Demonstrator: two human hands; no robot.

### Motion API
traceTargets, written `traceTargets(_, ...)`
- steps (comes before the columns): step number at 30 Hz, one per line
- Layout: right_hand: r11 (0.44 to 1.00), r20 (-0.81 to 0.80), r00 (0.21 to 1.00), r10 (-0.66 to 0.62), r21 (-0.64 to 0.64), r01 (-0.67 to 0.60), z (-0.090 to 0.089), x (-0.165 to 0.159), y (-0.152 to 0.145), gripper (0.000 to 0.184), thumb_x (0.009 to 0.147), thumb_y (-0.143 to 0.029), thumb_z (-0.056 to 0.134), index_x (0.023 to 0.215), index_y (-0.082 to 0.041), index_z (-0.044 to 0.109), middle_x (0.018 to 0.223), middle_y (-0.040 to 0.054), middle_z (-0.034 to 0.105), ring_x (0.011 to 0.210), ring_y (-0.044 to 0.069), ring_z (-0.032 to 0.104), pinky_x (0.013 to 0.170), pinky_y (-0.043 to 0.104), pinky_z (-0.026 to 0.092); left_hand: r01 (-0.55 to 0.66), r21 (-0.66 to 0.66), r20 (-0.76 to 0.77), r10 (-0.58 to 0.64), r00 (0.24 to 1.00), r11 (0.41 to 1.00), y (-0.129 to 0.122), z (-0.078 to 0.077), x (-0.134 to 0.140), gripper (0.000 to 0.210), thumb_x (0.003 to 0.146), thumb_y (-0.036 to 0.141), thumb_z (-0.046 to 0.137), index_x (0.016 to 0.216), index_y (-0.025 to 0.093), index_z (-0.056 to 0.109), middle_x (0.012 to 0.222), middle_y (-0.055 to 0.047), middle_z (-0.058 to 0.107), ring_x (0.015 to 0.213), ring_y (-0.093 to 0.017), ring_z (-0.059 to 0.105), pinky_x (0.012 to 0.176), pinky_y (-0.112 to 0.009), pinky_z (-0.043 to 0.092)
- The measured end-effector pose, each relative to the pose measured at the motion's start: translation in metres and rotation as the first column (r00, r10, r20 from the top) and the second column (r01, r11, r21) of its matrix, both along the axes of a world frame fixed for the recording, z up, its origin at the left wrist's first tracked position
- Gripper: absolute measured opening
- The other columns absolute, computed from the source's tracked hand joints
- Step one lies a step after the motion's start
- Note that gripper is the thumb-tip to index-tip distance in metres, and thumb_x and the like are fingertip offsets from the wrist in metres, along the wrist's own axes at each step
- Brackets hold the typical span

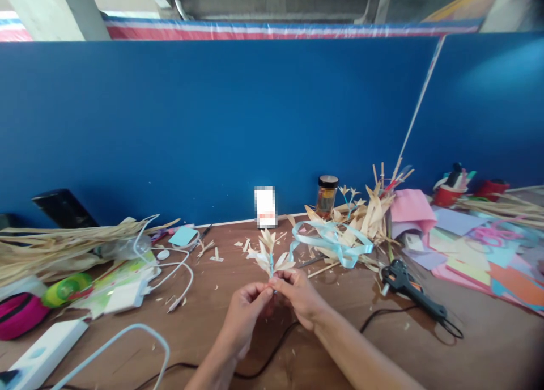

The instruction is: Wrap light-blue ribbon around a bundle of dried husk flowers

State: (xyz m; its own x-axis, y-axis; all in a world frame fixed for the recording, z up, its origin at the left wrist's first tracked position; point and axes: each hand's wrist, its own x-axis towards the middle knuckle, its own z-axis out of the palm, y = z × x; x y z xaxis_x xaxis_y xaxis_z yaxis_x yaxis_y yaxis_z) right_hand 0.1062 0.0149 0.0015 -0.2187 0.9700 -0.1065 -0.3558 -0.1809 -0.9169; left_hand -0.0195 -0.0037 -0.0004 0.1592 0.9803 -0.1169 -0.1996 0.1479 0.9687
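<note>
A small flower of dried husk petals [269, 253] stands upright at the middle of the table, its stem wrapped in light blue ribbon. My left hand [251, 308] pinches the lower stem between thumb and fingers. Close beside it, my right hand [296, 293] grips the same stem just under the petals, fingertips almost touching those of the left. The stem's lower end is hidden by my fingers. A loose light blue ribbon [351, 253] lies in loops beyond my right hand, next to a pile of dried husks [370, 215].
A black hot glue gun [414, 296] lies at right, its cord running beneath my hands. Coloured paper [461, 254] spreads beyond it. A jar [327, 197] stands by the blue partition [229, 118]. At left are a white power strip [49, 350], a charger [126, 296] and dried strips [63, 245].
</note>
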Motion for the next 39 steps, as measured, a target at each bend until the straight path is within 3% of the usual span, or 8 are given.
traceTargets(5, 0.981, -0.117, 0.975, 0.19, -0.012, -0.193, -0.001, 0.01, 0.003, 0.026, 0.061, -0.032, 0.072, 0.065, -0.014, 0.053, 0.055, -0.0055, 0.048, 0.046, 0.004, 0.043, 0.041, 0.016, 0.024, 0.135, -0.211, 0.251, -0.08, 0.965, 0.968, -0.002, 0.002, -0.006, 0.016, 0.063, 0.026, 0.07, 0.068, 0.012, 0.064, 0.064, -0.001, 0.058, 0.053, -0.006, 0.05, 0.055, -0.019, 0.043)
traceTargets(10, 0.967, -0.161, 0.956, 0.244, -0.034, -0.252, -0.002, 0.012, 0.004, 0.025, 0.061, -0.031, 0.072, 0.064, -0.013, 0.054, 0.056, -0.0044, 0.048, 0.047, 0.003, 0.041, 0.039, 0.015, 0.016, 0.079, -0.211, 0.264, -0.021, 0.964, 0.974, -0.003, -0.001, -0.004, 0.014, 0.06, 0.023, 0.072, 0.064, 0.012, 0.064, 0.062, 0.0, 0.058, 0.054, -0.005, 0.05, 0.055, -0.017, 0.043)
traceTargets(14, 0.985, -0.149, 0.976, 0.157, -0.044, -0.165, -0.001, 0.005, 0.001, 0.023, 0.063, -0.031, 0.071, 0.067, -0.014, 0.056, 0.057, -0.0054, 0.046, 0.044, 0.002, 0.034, 0.038, 0.015, 0.012, -0.01, -0.137, 0.255, 0.045, 0.966, 0.991, 0.0, -0.004, 0.001, 0.015, 0.06, 0.025, 0.072, 0.063, 0.012, 0.064, 0.057, 0.002, 0.055, 0.05, -0.005, 0.046, 0.05, -0.015, 0.038)
traceTargets(18, 0.999, 0.057, 0.998, -0.031, 0.016, 0.03, -0.002, -0.003, -0.002, 0.021, 0.064, -0.033, 0.067, 0.068, -0.014, 0.059, 0.059, -0.0038, 0.05, 0.046, 0.004, 0.037, 0.039, 0.016, 0.019, -0.132, -0.053, 0.131, 0.138, 0.982, 0.99, 0.001, -0.007, 0.003, 0.017, 0.062, 0.028, 0.069, 0.061, 0.012, 0.062, 0.051, 0.004, 0.053, 0.048, -0.005, 0.043, 0.047, -0.016, 0.033)
traceTargets(22, 0.948, 0.332, 0.9, -0.282, 0.24, 0.208, -0.004, -0.004, -0.004, 0.015, 0.064, -0.029, 0.065, 0.064, -0.014, 0.063, 0.059, 0.0004, 0.059, 0.057, 0.012, 0.048, 0.052, 0.022, 0.035, -0.224, 0.04, -0.042, 0.226, 0.973, 0.974, -0.002, -0.01, 0.006, 0.02, 0.063, 0.031, 0.067, 0.059, 0.012, 0.06, 0.05, 0.003, 0.054, 0.047, -0.007, 0.043, 0.048, -0.017, 0.033)
traceTargets(27, 0.895, 0.469, 0.79, -0.394, 0.389, 0.216, -0.004, -0.002, -0.006, 0.013, 0.067, -0.029, 0.06, 0.065, -0.016, 0.064, 0.061, 0.0018, 0.061, 0.058, 0.015, 0.051, 0.056, 0.025, 0.037, -0.278, 0.117, -0.144, 0.293, 0.945, 0.954, -0.006, -0.013, 0.013, 0.024, 0.066, 0.035, 0.063, 0.067, 0.011, 0.063, 0.056, 0.001, 0.059, 0.05, -0.01, 0.048, 0.048, -0.019, 0.035)
traceTargets(34, 0.88, 0.478, 0.816, -0.325, 0.468, 0.076, 0.001, 0.004, -0.003, 0.011, 0.072, -0.023, 0.053, 0.065, -0.016, 0.058, 0.064, 0.0, 0.058, 0.062, 0.013, 0.05, 0.059, 0.023, 0.037, -0.187, 0.029, 0.029, 0.186, 0.982, 0.982, -0.001, -0.007, 0.006, 0.036, 0.061, 0.029, 0.07, 0.093, 0.013, 0.064, 0.08, -0.006, 0.068, 0.069, -0.015, 0.058, 0.063, -0.023, 0.044)
traceTargets(39, 0.882, 0.477, 0.853, -0.209, 0.47, -0.047, 0.015, 0.009, -0.003, 0.009, 0.071, -0.019, 0.055, 0.064, -0.016, 0.058, 0.064, -0.0012, 0.055, 0.062, 0.012, 0.048, 0.057, 0.021, 0.035, 0.006, -0.028, 0.047, -0.005, 0.999, 1.0, 0.002, 0.001, -0.006, 0.026, 0.06, 0.026, 0.071, 0.081, 0.011, 0.069, 0.072, -0.005, 0.067, 0.06, -0.011, 0.055, 0.058, -0.021, 0.041)
